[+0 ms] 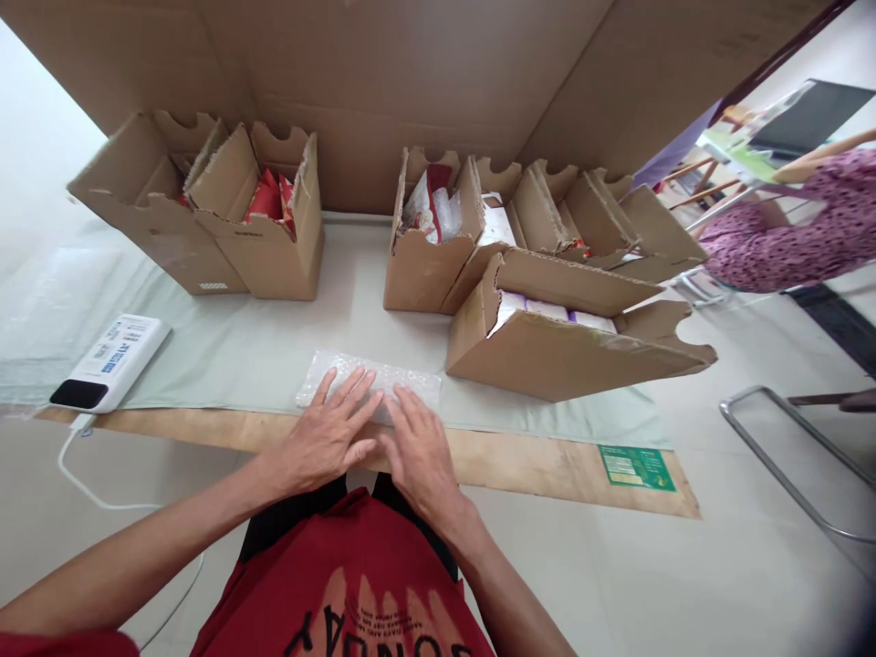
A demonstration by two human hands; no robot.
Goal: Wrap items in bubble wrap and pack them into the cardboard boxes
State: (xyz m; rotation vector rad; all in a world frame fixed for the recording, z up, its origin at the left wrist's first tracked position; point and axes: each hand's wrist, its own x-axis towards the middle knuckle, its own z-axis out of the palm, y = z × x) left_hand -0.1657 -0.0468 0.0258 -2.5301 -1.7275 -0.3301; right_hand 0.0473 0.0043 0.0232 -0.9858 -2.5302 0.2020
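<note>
A flat piece of clear bubble wrap (421, 385) lies near the table's front edge. My left hand (328, 433) rests on its left part, palm down with fingers stretched out. Beside it my right hand (421, 456) lies with its fingertips on the middle of the wrap, fingers extended. Both hands hold nothing, and their fingertips nearly meet. Part of the wrap is hidden under the fingers. To the right stands an open cardboard box (547, 356) with white and purple packs inside.
Two cardboard bins (284, 260) with red packets stand back left. More bins (424, 274) stand back right, before a tall cardboard panel (411, 82). A white power bank (119, 360) with a cable lies left. Another person (787, 228) sits at the far right.
</note>
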